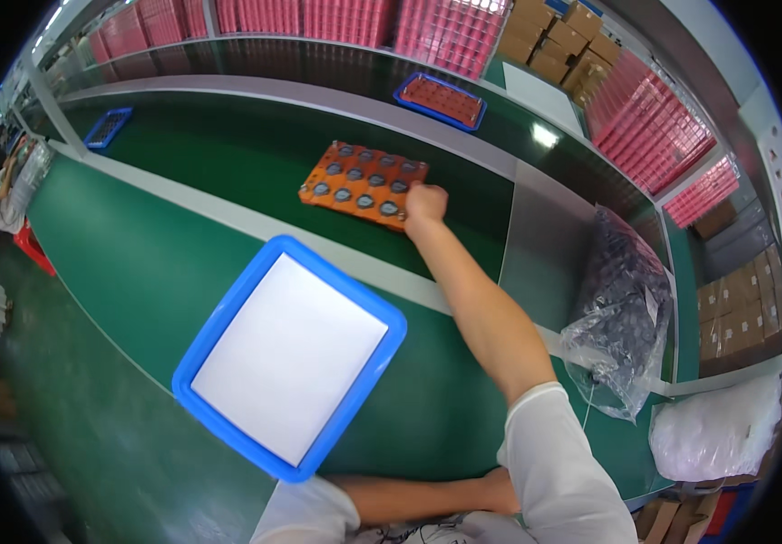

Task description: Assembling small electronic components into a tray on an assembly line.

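My right hand (427,205) reaches out over the sunken green conveyor belt. Its fingers are closed on the right edge of an orange tray (363,183), which carries several round dark parts in rows. Close to my body, a blue-rimmed tray (193,363) lies at an angle on the green bench, with a white sheet (291,354) covering its bottom. My left forearm crosses in front of my body at the lower edge. The left hand (500,492) is beside my right sleeve, its fingers hidden.
A blue tray with a reddish insert (441,100) rests on the upper shelf. Another blue tray (108,129) is far left on the belt. To the right lie a clear bag of dark parts (622,308) and a white plastic bundle (715,433). Pink stacks (450,36) line the back.
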Motion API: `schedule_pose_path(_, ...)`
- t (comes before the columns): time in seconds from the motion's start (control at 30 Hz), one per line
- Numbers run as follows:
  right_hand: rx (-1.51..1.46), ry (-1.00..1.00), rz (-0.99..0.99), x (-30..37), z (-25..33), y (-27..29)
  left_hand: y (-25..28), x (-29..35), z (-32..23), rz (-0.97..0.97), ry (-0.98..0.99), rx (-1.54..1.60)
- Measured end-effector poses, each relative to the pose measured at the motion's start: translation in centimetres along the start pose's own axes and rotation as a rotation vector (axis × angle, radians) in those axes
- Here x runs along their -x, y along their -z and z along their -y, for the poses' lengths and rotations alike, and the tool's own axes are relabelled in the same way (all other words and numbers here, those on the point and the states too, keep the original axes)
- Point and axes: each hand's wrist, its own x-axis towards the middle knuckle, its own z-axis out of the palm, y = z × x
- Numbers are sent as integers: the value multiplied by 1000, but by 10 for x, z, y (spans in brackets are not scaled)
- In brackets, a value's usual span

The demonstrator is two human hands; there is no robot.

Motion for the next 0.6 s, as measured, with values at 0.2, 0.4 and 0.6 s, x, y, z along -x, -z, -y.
schedule_pose_path(0.2, 595, 17, 677, 17, 61, -1, 21, 0, 0, -384, -117, 398)
schedule_pose_path(0.4, 610, 351, 348, -125, 59, -1, 23, -23, 37, -412, -147, 481)
schedule_pose_path(0.6, 682, 225, 28, -407, 55, 19, 65, -66, 70, -350, -162, 410)
